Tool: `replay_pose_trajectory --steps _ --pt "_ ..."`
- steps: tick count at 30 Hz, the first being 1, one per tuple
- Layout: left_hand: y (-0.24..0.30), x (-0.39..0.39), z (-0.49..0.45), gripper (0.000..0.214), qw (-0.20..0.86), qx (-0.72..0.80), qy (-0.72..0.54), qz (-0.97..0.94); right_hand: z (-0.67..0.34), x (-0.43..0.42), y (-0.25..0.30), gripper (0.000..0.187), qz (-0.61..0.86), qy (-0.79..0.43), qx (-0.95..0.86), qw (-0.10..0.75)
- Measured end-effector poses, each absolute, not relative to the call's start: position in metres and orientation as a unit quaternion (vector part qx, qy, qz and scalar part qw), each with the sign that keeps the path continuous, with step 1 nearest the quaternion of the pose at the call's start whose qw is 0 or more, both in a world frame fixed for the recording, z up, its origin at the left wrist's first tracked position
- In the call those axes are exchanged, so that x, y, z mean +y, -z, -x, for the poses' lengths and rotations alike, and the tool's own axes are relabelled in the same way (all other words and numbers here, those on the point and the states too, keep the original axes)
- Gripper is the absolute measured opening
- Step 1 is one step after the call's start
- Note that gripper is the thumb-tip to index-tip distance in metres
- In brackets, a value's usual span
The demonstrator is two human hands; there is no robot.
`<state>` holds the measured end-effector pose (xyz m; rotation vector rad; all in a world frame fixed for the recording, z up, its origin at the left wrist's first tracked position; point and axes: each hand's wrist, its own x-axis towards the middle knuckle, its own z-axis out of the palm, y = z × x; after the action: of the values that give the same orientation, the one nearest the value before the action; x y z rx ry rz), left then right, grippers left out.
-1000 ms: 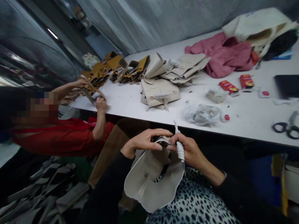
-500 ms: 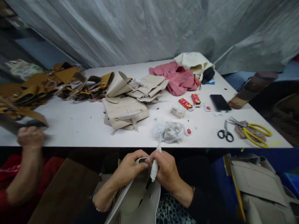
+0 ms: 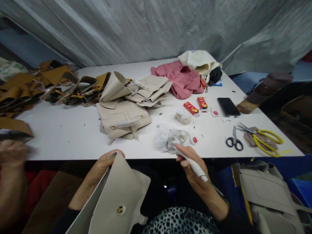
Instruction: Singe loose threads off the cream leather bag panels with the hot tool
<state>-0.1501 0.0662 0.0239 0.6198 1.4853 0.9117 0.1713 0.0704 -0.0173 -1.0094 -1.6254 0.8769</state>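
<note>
My left hand [image 3: 99, 169] grips the upper edge of a beige leather bag piece [image 3: 117, 195], which stands tilted over my lap. A gold clasp [image 3: 120, 210] shows on its face. My left fingers are partly hidden behind the leather. In my right hand [image 3: 196, 182] is a slim pen-like tool with a white wrapped handle [image 3: 196, 168]. Its front end is hard to make out at my fingertips, which are by a dark-flecked lump in clear plastic [image 3: 174, 139] near the table's front edge.
Beige bags [image 3: 124, 118] lie stacked mid-table, with brown bag pieces [image 3: 58, 84] to the left. Black scissors [image 3: 234, 140], yellow-handled shears [image 3: 265, 139], a phone [image 3: 228, 106], red boxes [image 3: 191, 109] and a bottle [image 3: 263, 92] are right. At far left is a co-worker's hand [image 3: 12, 154].
My right hand has moved away from the bag, rightward and up to the plastic-wrapped lump, with the tool. My left hand has moved left, turning the bag so its clasp side shows.
</note>
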Motion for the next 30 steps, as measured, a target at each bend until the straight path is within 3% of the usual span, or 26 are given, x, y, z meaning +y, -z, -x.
replay_pose_trajectory --steps 5,14,21,30 --pt "-0.010 0.054 0.074 0.023 0.585 0.618 -0.313 -0.422 -0.195 0.087 0.029 0.025 0.544 -0.306 -0.606 0.493" --pt "0.018 0.049 0.014 0.017 0.591 0.631 -0.283 -0.415 -0.191 0.104 0.034 0.016 0.519 -0.199 -0.671 0.490" --pt "0.015 0.046 0.022 0.017 0.593 0.634 -0.284 -0.407 -0.191 0.108 0.034 0.019 0.513 -0.191 -0.692 0.471" --pt "0.014 0.044 0.027 0.013 0.599 0.621 -0.254 -0.438 -0.180 0.121 0.029 0.033 0.511 -0.052 -0.771 0.376"
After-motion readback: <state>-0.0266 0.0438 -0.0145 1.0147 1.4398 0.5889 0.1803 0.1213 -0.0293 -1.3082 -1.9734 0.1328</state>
